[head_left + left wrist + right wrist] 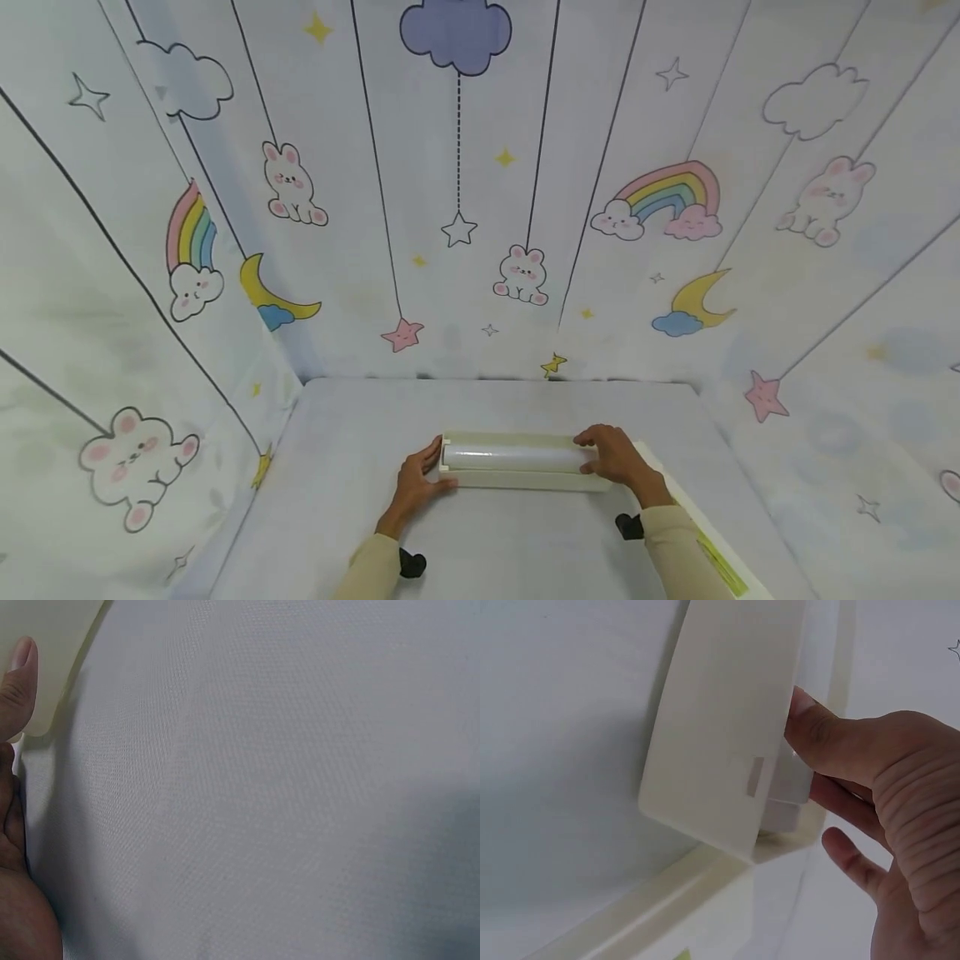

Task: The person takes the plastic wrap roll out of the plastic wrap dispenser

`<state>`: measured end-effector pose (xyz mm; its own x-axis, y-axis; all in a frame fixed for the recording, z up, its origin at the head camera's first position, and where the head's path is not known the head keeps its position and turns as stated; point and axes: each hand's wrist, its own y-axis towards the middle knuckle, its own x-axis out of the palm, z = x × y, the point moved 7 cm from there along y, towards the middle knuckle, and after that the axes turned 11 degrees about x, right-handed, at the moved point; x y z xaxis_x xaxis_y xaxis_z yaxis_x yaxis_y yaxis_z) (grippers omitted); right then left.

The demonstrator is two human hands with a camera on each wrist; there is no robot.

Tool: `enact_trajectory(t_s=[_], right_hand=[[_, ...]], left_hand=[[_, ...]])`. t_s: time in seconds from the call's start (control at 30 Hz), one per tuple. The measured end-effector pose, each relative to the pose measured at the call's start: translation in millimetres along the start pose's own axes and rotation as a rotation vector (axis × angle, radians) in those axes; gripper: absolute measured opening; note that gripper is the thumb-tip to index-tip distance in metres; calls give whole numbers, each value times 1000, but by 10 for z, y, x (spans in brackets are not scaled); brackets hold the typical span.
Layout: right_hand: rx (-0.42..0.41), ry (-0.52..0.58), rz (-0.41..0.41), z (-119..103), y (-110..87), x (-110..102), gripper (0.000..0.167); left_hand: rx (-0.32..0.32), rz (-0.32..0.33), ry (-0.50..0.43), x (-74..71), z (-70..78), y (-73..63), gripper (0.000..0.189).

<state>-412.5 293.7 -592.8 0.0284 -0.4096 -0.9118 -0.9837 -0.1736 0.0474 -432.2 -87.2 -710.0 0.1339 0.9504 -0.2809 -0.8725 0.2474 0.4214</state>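
A long cream plastic box (525, 481) lies crosswise on the table, open at the top. Inside it sits a shiny, pale roll of plastic wrap (510, 457). My left hand (414, 482) grips the box's left end, its thumb on the front wall and its fingers at the end side. At the other end, my right hand (617, 455) pinches the roll near its right tip, thumb by the front rim and other fingers behind. The right wrist view shows a small slot (755, 776) in the box wall by that end.
A long cream strip (688, 504) with a green label (722, 567) lies slanting at the right, partly under my right forearm. Printed cloth walls (465, 292) enclose the white table (517, 542) at the back and both sides.
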Motion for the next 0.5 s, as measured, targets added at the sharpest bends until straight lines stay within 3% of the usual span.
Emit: enact_trajectory(t_s=[0.17,0.3,0.5], right_hand=[[-3,-9,-32,19,5,100,43],[57,46,-86,40,41,163,43],[93,81,-84,83,75,247,43]], left_hand=[[37,1,13,12,-12,3,102],[61,-10,17,10,16,14,101],[4,6,-11,6,-45,-20,101]])
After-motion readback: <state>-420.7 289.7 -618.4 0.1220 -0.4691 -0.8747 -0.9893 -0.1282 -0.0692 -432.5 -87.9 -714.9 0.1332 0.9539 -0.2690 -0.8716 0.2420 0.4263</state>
